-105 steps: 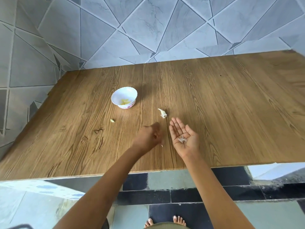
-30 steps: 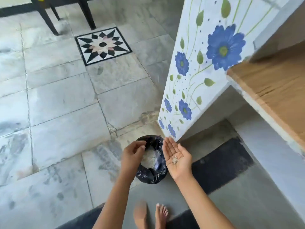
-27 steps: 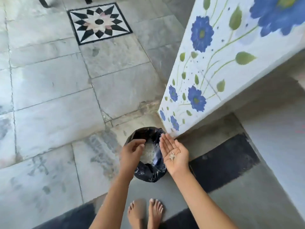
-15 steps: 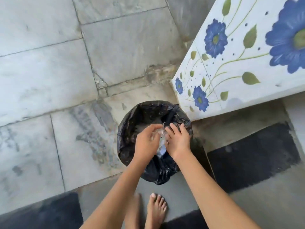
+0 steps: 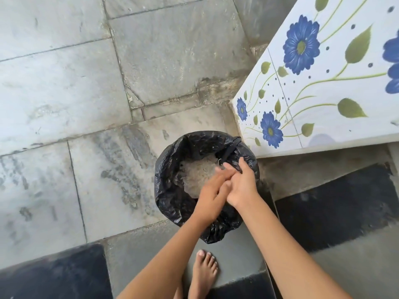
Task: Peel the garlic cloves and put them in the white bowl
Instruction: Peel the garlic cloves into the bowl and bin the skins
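Both of my hands are over a small bin lined with a black plastic bag (image 5: 172, 190) that stands on the floor. My left hand (image 5: 212, 195) has its fingers straight and pressed against the palm side of my right hand (image 5: 241, 186), which is turned palm-down over the bin mouth. Pale scraps (image 5: 196, 175) lie inside the bag. No garlic skin is visible in either hand. The white bowl, the garlic cloves and the tabletop are out of view.
A white tiled counter side (image 5: 323, 83) with blue flowers rises right of the bin. Grey stone floor tiles (image 5: 86, 104) spread to the left, with dark tiles (image 5: 334, 201) at the right and bottom left. My bare foot (image 5: 204, 270) stands just below the bin.
I turned from the table down to the bin. My right hand, which carried garlic skins on its open palm, has tipped palm-down over the bag, and my left hand now rubs against it.
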`<action>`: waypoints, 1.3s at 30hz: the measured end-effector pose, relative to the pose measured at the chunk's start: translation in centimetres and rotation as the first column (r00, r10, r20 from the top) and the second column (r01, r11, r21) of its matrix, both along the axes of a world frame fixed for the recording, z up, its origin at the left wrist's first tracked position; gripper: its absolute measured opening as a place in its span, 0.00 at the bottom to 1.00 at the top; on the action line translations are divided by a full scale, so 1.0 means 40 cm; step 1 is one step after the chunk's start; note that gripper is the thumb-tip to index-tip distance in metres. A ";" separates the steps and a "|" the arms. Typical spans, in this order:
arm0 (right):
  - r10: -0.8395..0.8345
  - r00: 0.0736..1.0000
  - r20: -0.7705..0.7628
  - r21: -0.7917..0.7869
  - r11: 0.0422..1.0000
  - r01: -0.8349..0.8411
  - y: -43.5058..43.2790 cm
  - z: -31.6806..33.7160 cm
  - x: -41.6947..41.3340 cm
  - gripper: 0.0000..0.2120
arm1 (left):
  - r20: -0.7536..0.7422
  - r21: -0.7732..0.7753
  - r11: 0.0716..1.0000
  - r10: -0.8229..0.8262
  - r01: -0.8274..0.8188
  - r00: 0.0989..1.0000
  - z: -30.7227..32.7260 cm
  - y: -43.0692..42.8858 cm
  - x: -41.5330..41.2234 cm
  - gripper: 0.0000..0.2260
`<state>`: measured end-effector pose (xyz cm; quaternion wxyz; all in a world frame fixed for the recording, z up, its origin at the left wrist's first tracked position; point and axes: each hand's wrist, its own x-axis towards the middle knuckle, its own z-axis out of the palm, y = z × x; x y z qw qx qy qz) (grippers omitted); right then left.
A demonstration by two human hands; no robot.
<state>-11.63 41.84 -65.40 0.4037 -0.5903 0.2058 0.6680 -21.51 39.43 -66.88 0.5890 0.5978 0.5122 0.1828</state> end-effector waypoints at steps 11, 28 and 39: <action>0.027 0.999 -0.037 0.076 0.997 -0.024 -0.001 0.038 -0.040 0.29 | -0.137 -0.074 0.996 -0.060 0.050 0.989 -0.057 0.008 -0.081 0.21; 0.270 0.152 0.951 -0.102 0.737 -0.668 -0.265 1.021 0.008 0.19 | -0.287 0.334 0.935 -0.021 0.120 0.958 1.025 -0.035 -0.127 0.18; -0.188 -0.394 0.900 0.090 0.963 -0.255 -0.780 1.528 0.197 0.21 | -0.140 0.696 0.593 -0.442 0.406 0.886 1.548 -0.354 0.149 0.17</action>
